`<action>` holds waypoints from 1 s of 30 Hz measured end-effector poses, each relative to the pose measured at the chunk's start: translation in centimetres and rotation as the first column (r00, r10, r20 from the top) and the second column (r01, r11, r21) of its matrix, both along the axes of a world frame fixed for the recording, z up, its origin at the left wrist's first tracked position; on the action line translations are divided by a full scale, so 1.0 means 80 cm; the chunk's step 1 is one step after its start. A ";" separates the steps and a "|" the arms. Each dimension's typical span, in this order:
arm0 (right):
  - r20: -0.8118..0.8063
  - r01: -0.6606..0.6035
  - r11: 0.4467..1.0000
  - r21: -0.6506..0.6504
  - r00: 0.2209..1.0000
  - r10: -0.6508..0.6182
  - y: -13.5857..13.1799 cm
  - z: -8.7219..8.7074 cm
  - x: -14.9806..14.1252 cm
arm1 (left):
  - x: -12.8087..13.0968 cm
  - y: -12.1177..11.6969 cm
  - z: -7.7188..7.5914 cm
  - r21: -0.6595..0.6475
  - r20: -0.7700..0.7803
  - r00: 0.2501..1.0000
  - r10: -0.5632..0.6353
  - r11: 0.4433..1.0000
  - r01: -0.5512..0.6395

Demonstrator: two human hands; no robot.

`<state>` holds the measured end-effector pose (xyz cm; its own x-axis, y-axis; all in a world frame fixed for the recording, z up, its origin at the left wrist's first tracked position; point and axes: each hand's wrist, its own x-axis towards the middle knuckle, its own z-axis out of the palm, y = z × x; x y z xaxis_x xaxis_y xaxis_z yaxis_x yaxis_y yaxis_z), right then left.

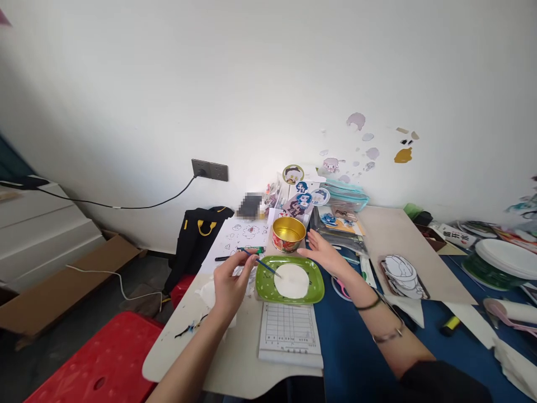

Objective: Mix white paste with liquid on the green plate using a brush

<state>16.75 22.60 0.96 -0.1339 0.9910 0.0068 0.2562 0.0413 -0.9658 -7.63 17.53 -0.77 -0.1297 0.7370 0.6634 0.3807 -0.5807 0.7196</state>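
Note:
My left hand [232,275] pinches a slim blue stick [266,265], whose exact kind I cannot make out. Its lower end reaches the edge of a white round piece [292,281]. That white piece lies in a green rectangular tray [262,285] with a patterned rim. Fingers apart and holding nothing, my right hand [324,252] hovers over the tray's far right side. Just left of those fingertips stands an open tin [289,242], gold inside with a red printed outside. Under the near side of the tray sits a ruled paper pad [290,331].
Drawn paper [245,232] and a green marker [255,250] lie behind my left hand. Cut-out cartoon figures [302,198] and a teal-edged pouch [344,193] stand by the wall. At right are a white-lidded tub [505,260] and stacked cut-outs [403,275]. A red stool [100,358] stands left.

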 end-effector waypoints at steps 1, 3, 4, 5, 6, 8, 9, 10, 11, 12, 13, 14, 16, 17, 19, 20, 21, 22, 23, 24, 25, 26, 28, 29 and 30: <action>0.109 0.028 0.998 0.062 0.993 -0.035 -0.016 0.008 -0.002 | 0.001 0.000 0.003 0.013 -0.015 1.000 -0.004 1.000 0.005; 0.337 -0.026 0.978 0.208 0.940 -0.047 -0.047 0.026 -0.016 | 0.006 -0.002 0.010 0.034 -0.048 0.999 -0.014 0.999 0.016; 0.424 -0.095 0.964 0.250 0.906 -0.020 -0.059 0.035 -0.027 | 0.009 -0.003 0.014 0.039 -0.066 0.998 -0.020 0.999 0.023; 0.483 -0.163 0.950 0.268 0.875 0.014 -0.069 0.043 -0.040 | 0.013 -0.004 0.018 0.039 -0.086 0.996 -0.028 0.999 0.031; 0.533 -0.218 0.936 0.275 0.845 0.041 -0.075 0.049 -0.053 | 0.016 -0.005 0.022 0.034 -0.110 0.993 -0.037 0.999 0.041; 0.610 -0.272 0.916 0.294 0.791 0.040 -0.080 0.056 -0.076 | 0.021 -0.005 0.029 0.005 -0.174 0.983 -0.066 0.998 0.068; 0.637 -0.282 0.909 0.305 0.770 0.026 -0.080 0.057 -0.083 | 0.022 -0.004 0.032 -0.017 -0.211 0.974 -0.087 0.996 0.085; 0.654 -0.284 0.905 0.317 0.757 0.009 -0.078 0.057 -0.087 | 0.021 -0.002 0.034 -0.046 -0.249 0.962 -0.108 0.994 0.100; 0.660 -0.278 0.903 0.327 0.751 -0.007 -0.076 0.055 -0.086 | 0.020 0.001 0.036 -0.080 -0.286 0.950 -0.128 0.991 0.109; 0.657 -0.267 0.906 0.330 0.753 -0.018 -0.073 0.054 -0.083 | 0.018 0.006 0.037 -0.120 -0.320 0.937 -0.142 0.987 0.109; 0.648 -0.253 0.910 0.330 0.761 -0.023 -0.070 0.052 -0.076 | 0.015 0.012 0.037 -0.164 -0.353 0.924 -0.148 0.982 0.095; 0.638 -0.242 0.913 0.329 0.769 -0.026 -0.066 0.051 -0.068 | 0.012 0.018 0.036 -0.210 -0.386 0.911 -0.146 0.975 0.068; 0.603 -0.221 0.928 0.301 0.798 -0.005 -0.059 0.050 -0.052 | 0.008 0.031 0.030 -0.299 -0.458 0.878 -0.136 0.954 -0.009; 0.580 -0.219 0.936 0.276 0.815 0.019 -0.054 0.050 -0.045 | 0.007 0.036 0.026 -0.338 -0.496 0.858 -0.135 0.940 -0.047; 0.549 -0.227 0.945 0.235 0.833 0.063 -0.045 0.054 -0.037 | 0.007 0.041 0.016 -0.395 -0.560 0.816 -0.145 0.912 -0.109; 0.547 -0.235 0.944 0.229 0.834 0.075 -0.041 0.056 -0.034 | 0.007 0.042 0.011 -0.416 -0.582 0.798 -0.155 0.900 -0.128; 0.555 -0.246 0.941 0.233 0.828 0.079 -0.037 0.059 -0.033 | 0.007 0.041 0.007 -0.435 -0.599 0.783 -0.170 0.890 -0.139; 0.570 -0.257 0.937 0.238 0.818 0.079 -0.034 0.062 -0.031 | 0.007 0.040 0.003 -0.453 -0.610 0.769 -0.189 0.880 -0.143; 0.579 -0.268 0.934 0.236 0.811 0.086 -0.031 0.063 -0.029 | 0.007 0.038 0.000 -0.471 -0.617 0.758 -0.210 0.870 -0.142; 0.574 -0.279 0.934 0.221 0.812 0.107 -0.028 0.065 -0.027 | 0.007 0.036 -0.003 -0.487 -0.621 0.750 -0.230 0.862 -0.139; 0.556 -0.291 0.937 0.195 0.819 0.138 -0.026 0.065 -0.024 | 0.006 0.035 -0.005 -0.499 -0.623 0.742 -0.247 0.856 -0.135; 0.532 -0.298 0.940 0.164 0.830 0.170 -0.024 0.065 -0.020 | 0.006 0.034 -0.008 -0.508 -0.626 0.736 -0.259 0.851 -0.132; 0.477 -0.294 0.949 0.118 0.855 0.205 -0.022 0.063 -0.013 | 0.005 0.034 -0.012 -0.518 -0.620 0.735 -0.275 0.847 -0.120; 0.454 -0.282 0.953 0.110 0.867 0.205 -0.021 0.061 -0.010 | 0.005 0.034 -0.013 -0.522 -0.605 0.744 -0.284 0.847 -0.102; 0.438 -0.268 0.957 0.107 0.877 0.197 -0.020 0.059 -0.008 | 0.005 0.035 -0.014 -0.527 -0.582 0.758 -0.292 0.847 -0.078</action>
